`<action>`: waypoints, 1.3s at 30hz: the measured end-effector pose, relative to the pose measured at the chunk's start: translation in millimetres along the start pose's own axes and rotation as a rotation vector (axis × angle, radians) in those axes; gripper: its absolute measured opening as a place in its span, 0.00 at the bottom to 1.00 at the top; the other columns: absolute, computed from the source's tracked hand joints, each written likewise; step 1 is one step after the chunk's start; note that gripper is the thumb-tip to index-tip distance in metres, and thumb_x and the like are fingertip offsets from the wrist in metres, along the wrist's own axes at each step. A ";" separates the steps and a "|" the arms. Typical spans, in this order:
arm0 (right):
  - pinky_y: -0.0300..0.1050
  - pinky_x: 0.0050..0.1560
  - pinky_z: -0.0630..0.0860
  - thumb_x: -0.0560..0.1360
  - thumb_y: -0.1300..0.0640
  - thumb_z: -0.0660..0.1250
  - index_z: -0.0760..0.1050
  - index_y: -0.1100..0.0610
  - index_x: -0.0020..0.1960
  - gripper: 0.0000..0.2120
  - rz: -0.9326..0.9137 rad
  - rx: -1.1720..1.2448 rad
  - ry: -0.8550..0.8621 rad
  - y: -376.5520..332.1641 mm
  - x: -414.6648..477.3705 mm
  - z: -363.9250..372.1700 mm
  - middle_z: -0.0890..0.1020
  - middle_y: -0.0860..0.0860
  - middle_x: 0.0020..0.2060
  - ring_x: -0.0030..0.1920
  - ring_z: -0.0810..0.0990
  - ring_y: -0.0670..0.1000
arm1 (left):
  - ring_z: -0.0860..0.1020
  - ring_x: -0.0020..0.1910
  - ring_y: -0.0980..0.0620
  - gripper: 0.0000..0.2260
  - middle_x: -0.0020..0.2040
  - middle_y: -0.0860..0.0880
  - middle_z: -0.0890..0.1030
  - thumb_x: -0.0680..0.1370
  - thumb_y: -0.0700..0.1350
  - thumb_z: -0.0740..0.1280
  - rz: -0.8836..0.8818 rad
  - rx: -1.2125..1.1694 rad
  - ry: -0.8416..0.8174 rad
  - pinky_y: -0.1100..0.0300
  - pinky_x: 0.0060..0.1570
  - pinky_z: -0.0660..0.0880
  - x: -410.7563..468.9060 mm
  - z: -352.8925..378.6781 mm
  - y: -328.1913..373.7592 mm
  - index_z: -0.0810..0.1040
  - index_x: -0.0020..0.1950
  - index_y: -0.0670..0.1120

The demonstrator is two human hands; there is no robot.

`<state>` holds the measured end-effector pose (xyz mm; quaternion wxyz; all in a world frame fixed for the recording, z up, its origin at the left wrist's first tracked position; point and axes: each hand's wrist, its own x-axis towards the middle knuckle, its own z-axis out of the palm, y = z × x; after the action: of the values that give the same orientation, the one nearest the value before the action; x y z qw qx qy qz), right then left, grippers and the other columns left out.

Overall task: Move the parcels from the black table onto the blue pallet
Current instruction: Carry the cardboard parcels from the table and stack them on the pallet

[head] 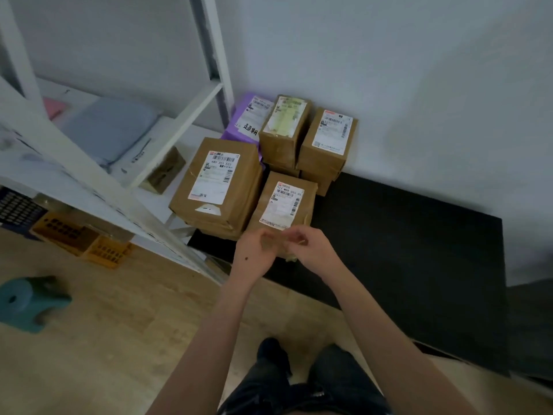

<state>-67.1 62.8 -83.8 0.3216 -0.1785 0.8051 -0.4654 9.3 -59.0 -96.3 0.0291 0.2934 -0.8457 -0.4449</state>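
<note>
Parcels are piled at the left end of the black tabletop (404, 250), close to the white wall (389, 85). The front parcel (284, 205) is brown with a white label, and it is found at the near side of the pile. Its near end is held by both hands. The left hand (257, 250) is curled round the near left corner, and the right hand (311, 250) is curled round the near right corner. The fingers are bent, not straight, but they are blurred, so the exact grip cannot be made out.

Just beside the front parcel, on its left, a big brown parcel (218, 184) is laid flat with its label up. Behind these, two more brown parcels are stacked on top of other brown ones. The middle back parcel (284, 130) is marked with a yellowish label, and the right back parcel (327, 139) is placed nearest the wall. A purple bag parcel (239, 127) with black writing on its label is tucked in at the back left.

To the left, a white shelf rack (89, 163) is seen, and a grey-blue bag (107, 127) and a small brown box (164, 172) are kept on it. Orange crates (86, 241) are set on the wooden floor (119, 324) under the rack. A teal stool (27, 301) is stood further left. Legs in dark trousers (299, 384) are seen at the bottom.
</note>
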 end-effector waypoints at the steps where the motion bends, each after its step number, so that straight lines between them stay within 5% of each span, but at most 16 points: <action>1: 0.33 0.42 0.75 0.75 0.61 0.67 0.80 0.54 0.55 0.10 0.020 0.008 0.033 1.8 1.6 5.2 0.79 0.43 0.46 0.46 0.77 0.40 | 0.74 0.40 0.65 0.03 0.41 0.61 0.75 0.77 0.47 0.67 -0.003 0.000 -0.029 0.70 0.37 0.65 4.5 0.3 -3.4 0.75 0.46 0.55; 3: 0.35 0.46 0.76 0.74 0.62 0.68 0.80 0.54 0.56 0.11 0.044 0.026 0.125 5.3 5.5 12.8 0.78 0.43 0.48 0.49 0.77 0.43 | 0.77 0.46 0.60 0.03 0.46 0.58 0.79 0.77 0.48 0.67 0.018 -0.034 -0.110 0.67 0.41 0.70 12.1 0.9 -7.2 0.77 0.48 0.57; 5: 0.30 0.37 0.74 0.73 0.63 0.69 0.77 0.55 0.60 0.16 0.050 0.011 0.217 6.4 12.1 16.9 0.75 0.49 0.54 0.50 0.75 0.45 | 0.73 0.61 0.50 0.11 0.57 0.56 0.77 0.77 0.48 0.67 0.031 -0.059 -0.166 0.57 0.56 0.74 18.1 3.0 -11.1 0.77 0.58 0.56; 8: 0.27 0.26 0.72 0.73 0.64 0.70 0.70 0.56 0.67 0.24 0.126 0.066 0.245 10.7 22.5 17.9 0.70 0.56 0.61 0.46 0.74 0.45 | 0.60 0.72 0.44 0.26 0.71 0.48 0.62 0.73 0.54 0.68 -0.083 -0.033 -0.224 0.53 0.66 0.64 20.4 4.3 -13.7 0.67 0.71 0.56; 11: 0.35 0.36 0.79 0.73 0.62 0.71 0.64 0.55 0.70 0.29 0.211 0.097 0.232 18.1 26.5 17.3 0.69 0.53 0.60 0.57 0.75 0.52 | 0.54 0.75 0.42 0.36 0.76 0.45 0.48 0.67 0.58 0.66 -0.198 -0.017 -0.298 0.51 0.70 0.60 22.5 5.0 -13.5 0.61 0.73 0.56; 13: 0.37 0.42 0.80 0.73 0.58 0.72 0.58 0.56 0.74 0.35 0.258 0.126 0.222 24.5 26.4 16.7 0.72 0.48 0.54 0.56 0.76 0.50 | 0.54 0.74 0.43 0.33 0.75 0.46 0.50 0.70 0.54 0.68 -0.184 -0.054 -0.280 0.53 0.68 0.61 23.3 7.6 -17.8 0.62 0.73 0.55; 16: 0.29 0.28 0.71 0.73 0.55 0.72 0.51 0.58 0.77 0.40 0.370 0.192 0.196 32.5 25.0 13.7 0.74 0.45 0.50 0.41 0.72 0.41 | 0.69 0.63 0.47 0.27 0.67 0.45 0.61 0.73 0.47 0.69 -0.207 -0.045 -0.231 0.60 0.60 0.67 23.6 10.9 -26.5 0.64 0.70 0.52; 21: 0.37 0.42 0.68 0.74 0.58 0.68 0.56 0.57 0.76 0.34 0.461 0.165 0.217 55.1 19.4 -1.8 0.73 0.54 0.66 0.51 0.71 0.46 | 0.68 0.65 0.41 0.27 0.65 0.43 0.70 0.74 0.53 0.66 -0.310 0.038 -0.303 0.49 0.66 0.66 28.4 22.4 -32.5 0.65 0.71 0.49; 26: 0.36 0.41 0.67 0.76 0.58 0.67 0.58 0.54 0.77 0.32 0.482 0.162 0.208 62.0 15.9 -14.5 0.73 0.52 0.67 0.42 0.71 0.41 | 0.59 0.72 0.36 0.27 0.74 0.42 0.62 0.78 0.62 0.58 -0.428 -0.081 -0.213 0.45 0.70 0.58 33.1 37.6 -42.3 0.58 0.76 0.58; 32: 0.46 0.59 0.71 0.79 0.54 0.64 0.66 0.54 0.73 0.24 0.495 0.244 0.318 65.7 2.8 -22.8 0.75 0.52 0.66 0.63 0.74 0.52 | 0.67 0.70 0.47 0.21 0.71 0.49 0.70 0.79 0.58 0.60 -0.336 -0.386 -0.145 0.52 0.68 0.64 23.4 48.6 -36.1 0.66 0.72 0.59; 36: 0.47 0.58 0.75 0.79 0.54 0.63 0.72 0.55 0.69 0.18 0.529 0.302 0.431 70.0 -11.0 -29.5 0.78 0.50 0.58 0.58 0.76 0.51 | 0.72 0.63 0.50 0.16 0.65 0.50 0.75 0.78 0.52 0.63 -0.354 -0.538 -0.142 0.48 0.65 0.70 22.9 51.9 -28.5 0.72 0.67 0.57; 39: 0.44 0.53 0.73 0.79 0.55 0.64 0.74 0.55 0.66 0.16 0.518 0.341 0.475 72.4 -17.7 -33.9 0.77 0.46 0.50 0.54 0.76 0.48 | 0.74 0.58 0.50 0.11 0.60 0.52 0.76 0.78 0.52 0.64 -0.410 -0.589 -0.189 0.55 0.53 0.73 20.1 51.4 -27.9 0.73 0.60 0.62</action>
<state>-76.4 131.1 -128.0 0.2580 0.1994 0.7866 -0.5244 -10.2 -43.7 -153.0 -0.0556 0.3933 -0.6041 -0.6908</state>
